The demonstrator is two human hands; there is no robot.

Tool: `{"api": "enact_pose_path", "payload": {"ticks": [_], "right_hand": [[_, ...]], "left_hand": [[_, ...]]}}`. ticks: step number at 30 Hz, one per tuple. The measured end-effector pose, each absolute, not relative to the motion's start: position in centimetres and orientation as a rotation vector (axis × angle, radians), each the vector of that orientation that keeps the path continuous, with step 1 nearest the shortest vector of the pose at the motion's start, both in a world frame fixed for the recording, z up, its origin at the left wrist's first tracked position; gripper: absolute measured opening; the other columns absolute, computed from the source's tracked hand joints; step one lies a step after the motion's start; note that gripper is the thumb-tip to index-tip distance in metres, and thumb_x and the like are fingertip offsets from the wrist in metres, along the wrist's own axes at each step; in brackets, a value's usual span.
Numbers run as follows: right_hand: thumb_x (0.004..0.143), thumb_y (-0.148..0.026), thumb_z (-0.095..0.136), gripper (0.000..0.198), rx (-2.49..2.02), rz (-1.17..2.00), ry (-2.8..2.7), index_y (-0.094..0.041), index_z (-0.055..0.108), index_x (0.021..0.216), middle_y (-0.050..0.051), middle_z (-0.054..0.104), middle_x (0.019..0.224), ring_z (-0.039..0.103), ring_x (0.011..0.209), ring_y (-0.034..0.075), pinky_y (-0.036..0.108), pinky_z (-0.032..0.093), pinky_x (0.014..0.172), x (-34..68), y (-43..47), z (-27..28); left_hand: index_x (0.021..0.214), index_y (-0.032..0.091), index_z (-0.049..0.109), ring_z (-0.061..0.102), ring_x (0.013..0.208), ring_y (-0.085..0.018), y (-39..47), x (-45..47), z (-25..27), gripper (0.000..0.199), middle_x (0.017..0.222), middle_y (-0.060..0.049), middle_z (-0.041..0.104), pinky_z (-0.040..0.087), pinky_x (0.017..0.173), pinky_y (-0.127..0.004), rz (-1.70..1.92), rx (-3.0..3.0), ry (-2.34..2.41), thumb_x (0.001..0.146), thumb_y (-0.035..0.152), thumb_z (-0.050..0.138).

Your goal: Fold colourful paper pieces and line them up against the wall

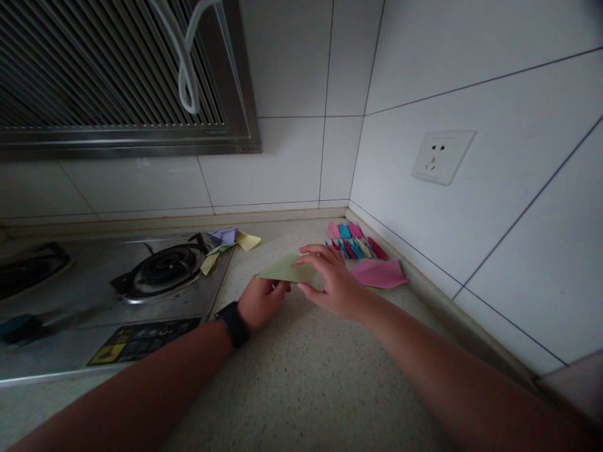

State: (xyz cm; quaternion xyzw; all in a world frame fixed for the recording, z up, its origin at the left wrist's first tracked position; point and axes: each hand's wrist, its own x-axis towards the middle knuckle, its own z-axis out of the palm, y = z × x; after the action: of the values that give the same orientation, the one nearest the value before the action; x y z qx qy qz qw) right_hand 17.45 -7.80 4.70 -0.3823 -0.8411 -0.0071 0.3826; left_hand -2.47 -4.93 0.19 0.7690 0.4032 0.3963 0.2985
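Observation:
A pale yellow-green sheet of paper (287, 270), folded to a point at its left end, is held above the countertop. My left hand (264, 300), with a black watch on the wrist, grips it from below at the left, its fingers partly hidden under the sheet. My right hand (332, 279) is at the sheet's right end, with fingertips at the upper edge and the thumb at the lower edge. Just right of this hand lies a pink paper sheet (380, 274) over a yellowish one. Behind it, small folded paper pieces (353, 248) in several colours sit in rows.
A gas stove (169, 267) is set into the speckled counter (301, 370) at the left. Purple, green and yellow paper pieces (226, 237) lie at its right edge. A range hood (117, 75) with a hanging white cable (186, 69) is above. A socket (443, 157) is on the right wall.

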Motion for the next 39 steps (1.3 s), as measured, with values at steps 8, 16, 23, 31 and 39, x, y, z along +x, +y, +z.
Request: {"api": "enact_pose_path", "payload": {"ticks": [8, 16, 23, 31, 39], "right_hand": [[0.089, -0.022, 0.057, 0.020, -0.895, -0.011, -2.194, -0.024, 0.062, 0.108, 0.005, 0.063, 0.108, 0.054, 0.104, 0.022, 0.040, 0.036, 0.094, 17.6, -7.6, 4.9], [0.088, -0.022, 0.056, 0.009, -0.944, 0.234, -2.083, -0.019, 0.064, 0.085, 0.003, 0.064, 0.083, 0.057, 0.083, 0.017, 0.031, 0.042, 0.078, 17.6, -6.8, 4.4], [0.088, -0.035, 0.053, 0.020, -1.050, 0.726, -1.714, -0.018, 0.063, 0.084, 0.000, 0.059, 0.073, 0.053, 0.068, 0.014, 0.024, 0.039, 0.060, 17.9, -5.6, 3.8], [0.086, -0.044, 0.054, 0.026, -1.054, 1.005, -1.574, -0.020, 0.063, 0.084, 0.000, 0.058, 0.075, 0.052, 0.068, 0.014, 0.025, 0.039, 0.060, 17.2, -6.2, 4.0], [0.084, -0.043, 0.053, 0.027, -1.182, 0.908, -1.564, -0.019, 0.059, 0.071, -0.001, 0.053, 0.067, 0.049, 0.067, 0.015, 0.026, 0.034, 0.060, 17.3, -6.1, 4.3]], "left_hand": [[0.076, 0.015, 0.060, 0.051, 0.056, -0.011, -5.2, -2.5, 0.2, 0.033, 0.064, -0.001, 0.058, 0.039, 0.054, -0.021, 0.977, 2.166, 0.983, 0.094, 0.037, 0.044], [0.087, 0.015, 0.063, 0.053, 0.065, -0.013, -6.2, -2.6, 1.9, 0.029, 0.074, -0.002, 0.061, 0.040, 0.061, -0.023, 0.889, 2.310, 0.846, 0.093, 0.039, 0.048], [0.083, 0.015, 0.060, 0.053, 0.060, -0.012, -6.2, -2.5, 2.4, 0.039, 0.071, -0.002, 0.057, 0.042, 0.057, -0.023, 1.007, 2.008, 0.934, 0.096, 0.045, 0.039], [0.101, 0.018, 0.054, 0.047, 0.050, -0.009, -5.6, -2.1, 1.5, 0.037, 0.071, 0.001, 0.056, 0.038, 0.044, -0.020, 0.954, 1.764, 0.896, 0.091, 0.052, 0.047], [0.083, 0.015, 0.058, 0.043, 0.048, -0.008, -5.1, -2.2, 1.1, 0.037, 0.061, 0.002, 0.052, 0.031, 0.044, -0.020, 0.922, 1.659, 0.863, 0.089, 0.051, 0.052]]}}
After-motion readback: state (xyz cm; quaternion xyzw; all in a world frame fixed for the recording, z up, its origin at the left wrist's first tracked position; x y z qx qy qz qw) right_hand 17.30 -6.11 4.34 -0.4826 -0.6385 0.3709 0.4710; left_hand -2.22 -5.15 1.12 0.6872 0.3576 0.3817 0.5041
